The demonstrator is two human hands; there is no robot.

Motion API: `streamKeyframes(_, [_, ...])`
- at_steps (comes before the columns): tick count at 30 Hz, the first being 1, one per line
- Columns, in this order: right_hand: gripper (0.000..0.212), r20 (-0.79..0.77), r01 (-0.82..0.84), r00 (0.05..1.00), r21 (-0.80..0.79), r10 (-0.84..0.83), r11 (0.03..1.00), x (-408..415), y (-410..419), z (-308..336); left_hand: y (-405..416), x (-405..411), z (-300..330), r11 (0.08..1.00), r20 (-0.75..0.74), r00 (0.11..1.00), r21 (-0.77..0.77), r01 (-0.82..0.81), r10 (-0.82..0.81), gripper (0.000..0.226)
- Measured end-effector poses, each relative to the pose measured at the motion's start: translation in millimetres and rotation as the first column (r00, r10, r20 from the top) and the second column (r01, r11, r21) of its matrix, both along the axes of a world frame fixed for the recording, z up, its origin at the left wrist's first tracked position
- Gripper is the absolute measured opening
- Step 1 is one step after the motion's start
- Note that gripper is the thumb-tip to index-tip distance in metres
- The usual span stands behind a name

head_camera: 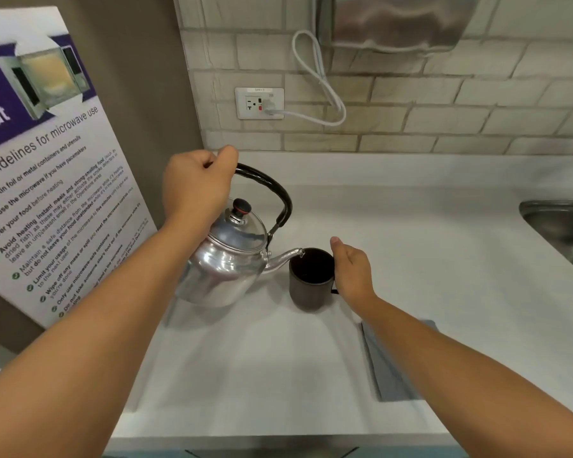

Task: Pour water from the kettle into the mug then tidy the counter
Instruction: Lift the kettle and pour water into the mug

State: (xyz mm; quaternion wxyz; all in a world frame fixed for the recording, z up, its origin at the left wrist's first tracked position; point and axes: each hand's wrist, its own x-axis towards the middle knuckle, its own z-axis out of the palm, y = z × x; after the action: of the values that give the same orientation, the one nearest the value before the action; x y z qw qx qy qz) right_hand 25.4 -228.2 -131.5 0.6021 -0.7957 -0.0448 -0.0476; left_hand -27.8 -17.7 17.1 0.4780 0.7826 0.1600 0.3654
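Observation:
A shiny metal kettle [227, 262] with a black handle hangs above the white counter [411, 259], tilted to the right. My left hand [196, 186] is closed around the top of its handle. The spout tip rests over the rim of a dark mug [310, 279] that stands on the counter. My right hand [353, 271] is wrapped against the mug's right side at its handle, thumb up along the rim. Inside the mug it is too dark to see any water.
A folded grey cloth [387, 365] lies on the counter under my right forearm. A steel sink [563, 226] sits at the far right. A microwave guidelines poster [47, 180] leans at the left. A wall outlet [259, 103] with a white cord is behind.

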Motion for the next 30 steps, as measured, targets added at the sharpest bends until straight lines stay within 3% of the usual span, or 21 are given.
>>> streamKeyframes(7, [0.053,-0.020,-0.012,1.000,0.012,0.012,1.000,3,-1,-2,-5,6,6,0.992,-0.005,0.996,0.088,0.091,-0.091,0.045])
streamKeyframes(30, [0.054,-0.013,-0.026,1.000,0.006,0.026,1.000,2,-1,0,-8,14,32,0.926,-0.113,0.993,0.372,0.065,-0.025,0.038])
